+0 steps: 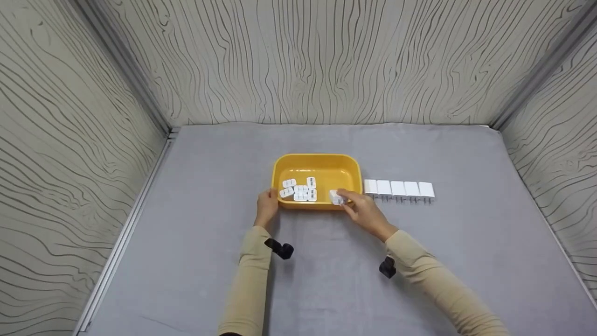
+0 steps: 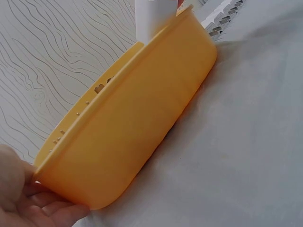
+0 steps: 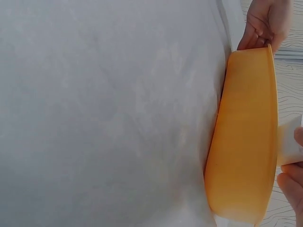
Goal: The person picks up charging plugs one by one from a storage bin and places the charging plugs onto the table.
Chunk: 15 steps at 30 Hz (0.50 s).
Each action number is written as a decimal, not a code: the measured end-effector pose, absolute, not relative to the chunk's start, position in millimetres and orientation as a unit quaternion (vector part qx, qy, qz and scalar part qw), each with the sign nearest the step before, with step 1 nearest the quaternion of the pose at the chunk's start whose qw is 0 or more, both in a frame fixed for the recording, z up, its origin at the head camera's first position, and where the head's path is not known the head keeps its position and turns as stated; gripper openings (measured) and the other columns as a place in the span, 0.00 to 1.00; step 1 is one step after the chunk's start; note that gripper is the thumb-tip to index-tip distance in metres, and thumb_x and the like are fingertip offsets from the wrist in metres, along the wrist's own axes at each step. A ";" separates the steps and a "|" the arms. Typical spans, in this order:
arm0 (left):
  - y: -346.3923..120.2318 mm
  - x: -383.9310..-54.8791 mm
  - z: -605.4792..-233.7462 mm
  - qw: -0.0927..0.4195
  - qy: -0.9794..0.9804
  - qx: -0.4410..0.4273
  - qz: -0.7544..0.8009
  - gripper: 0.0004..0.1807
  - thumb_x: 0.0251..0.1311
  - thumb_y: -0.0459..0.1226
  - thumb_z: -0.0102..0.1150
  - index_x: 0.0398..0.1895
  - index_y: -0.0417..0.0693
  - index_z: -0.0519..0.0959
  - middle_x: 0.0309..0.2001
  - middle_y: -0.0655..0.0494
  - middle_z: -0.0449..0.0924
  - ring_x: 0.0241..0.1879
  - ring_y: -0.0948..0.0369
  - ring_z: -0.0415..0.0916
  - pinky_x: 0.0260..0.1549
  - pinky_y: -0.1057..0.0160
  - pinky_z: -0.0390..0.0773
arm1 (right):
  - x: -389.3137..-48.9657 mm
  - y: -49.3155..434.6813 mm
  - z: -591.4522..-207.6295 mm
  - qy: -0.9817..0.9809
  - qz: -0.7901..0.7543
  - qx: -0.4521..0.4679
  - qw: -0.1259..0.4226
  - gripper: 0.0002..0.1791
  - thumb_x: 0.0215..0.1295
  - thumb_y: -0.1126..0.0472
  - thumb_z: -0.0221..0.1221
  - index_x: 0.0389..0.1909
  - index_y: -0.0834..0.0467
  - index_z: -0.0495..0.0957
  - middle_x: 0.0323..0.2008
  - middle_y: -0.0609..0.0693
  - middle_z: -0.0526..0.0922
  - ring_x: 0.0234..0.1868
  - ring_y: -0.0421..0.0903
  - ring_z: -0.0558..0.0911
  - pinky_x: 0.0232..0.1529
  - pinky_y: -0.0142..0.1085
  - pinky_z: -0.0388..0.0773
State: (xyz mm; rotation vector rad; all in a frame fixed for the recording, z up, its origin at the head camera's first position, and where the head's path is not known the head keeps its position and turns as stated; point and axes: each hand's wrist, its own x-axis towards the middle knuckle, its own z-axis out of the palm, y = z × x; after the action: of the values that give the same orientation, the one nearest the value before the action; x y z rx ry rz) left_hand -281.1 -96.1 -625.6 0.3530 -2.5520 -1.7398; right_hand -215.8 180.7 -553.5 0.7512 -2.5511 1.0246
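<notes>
A yellow plastic basin (image 1: 333,177) stands on the grey cloth, with several white plug adapters (image 1: 301,192) grouped in its left part. My left hand (image 1: 267,207) grips the basin's near left corner; in the left wrist view its curled fingers (image 2: 54,208) lie against the outer wall. Over the near right part of the basin, my right hand (image 1: 368,214) pinches one white plug adapter (image 1: 336,198) between thumb and fingers. That adapter (image 3: 289,142) shows just above the rim in the right wrist view, partly covered by the fingers.
Right of the basin lies a straight row of several white plug adapters (image 1: 398,188), metal prongs towards me. The nearest one almost meets the basin's side. Grey cloth (image 1: 317,275) covers the table, and wood-patterned panels (image 1: 303,60) wall it at the back and both sides.
</notes>
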 end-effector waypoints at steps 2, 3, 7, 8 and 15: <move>-94.4 -283.6 -628.4 0.017 -0.823 0.120 -0.556 0.22 0.73 0.46 0.41 0.19 0.48 0.67 0.20 0.59 0.61 0.23 0.62 0.59 0.24 0.63 0.61 | -213.9 182.6 -554.0 -0.883 0.361 0.258 0.155 0.21 0.55 0.74 0.64 0.52 0.67 0.77 0.49 0.64 0.83 0.38 0.53 0.86 0.37 0.39 0.83; -92.6 -284.5 -627.9 0.012 -0.822 0.130 -0.555 0.22 0.73 0.45 0.41 0.19 0.48 0.66 0.20 0.59 0.60 0.23 0.62 0.59 0.23 0.63 0.61 | -213.0 183.5 -554.2 -0.883 0.362 0.255 0.159 0.21 0.55 0.74 0.64 0.52 0.67 0.77 0.49 0.64 0.83 0.38 0.53 0.85 0.38 0.40 0.83; -86.0 -264.4 -584.2 -0.025 -0.824 0.152 -0.545 0.18 0.73 0.38 0.40 0.21 0.45 0.66 0.22 0.58 0.60 0.25 0.62 0.59 0.25 0.66 0.61 | -208.7 187.4 -554.9 -0.887 0.357 0.237 0.171 0.21 0.53 0.74 0.65 0.50 0.66 0.78 0.49 0.63 0.83 0.44 0.56 0.85 0.46 0.44 0.81; -85.0 -260.8 -578.3 -0.029 -0.824 0.153 -0.545 0.18 0.73 0.37 0.40 0.21 0.45 0.66 0.22 0.58 0.60 0.25 0.62 0.59 0.25 0.67 0.61 | -207.4 188.3 -554.9 -0.888 0.355 0.233 0.174 0.21 0.52 0.74 0.66 0.50 0.66 0.79 0.49 0.63 0.83 0.46 0.57 0.84 0.48 0.45 0.80; -84.4 -252.8 -566.8 -0.023 -0.826 0.151 -0.543 0.18 0.74 0.38 0.38 0.21 0.47 0.65 0.23 0.58 0.61 0.26 0.62 0.60 0.26 0.68 0.61 | -202.5 194.3 -556.3 -0.882 0.350 0.235 0.211 0.21 0.49 0.74 0.68 0.48 0.67 0.80 0.48 0.63 0.84 0.48 0.59 0.84 0.50 0.47 0.80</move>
State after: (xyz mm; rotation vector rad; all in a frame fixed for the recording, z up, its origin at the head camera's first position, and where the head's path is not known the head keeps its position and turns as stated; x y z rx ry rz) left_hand -252.8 -84.4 -566.8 0.4822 -2.6325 -1.7316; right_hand -202.5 194.3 -556.3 0.6519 -2.4499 0.9731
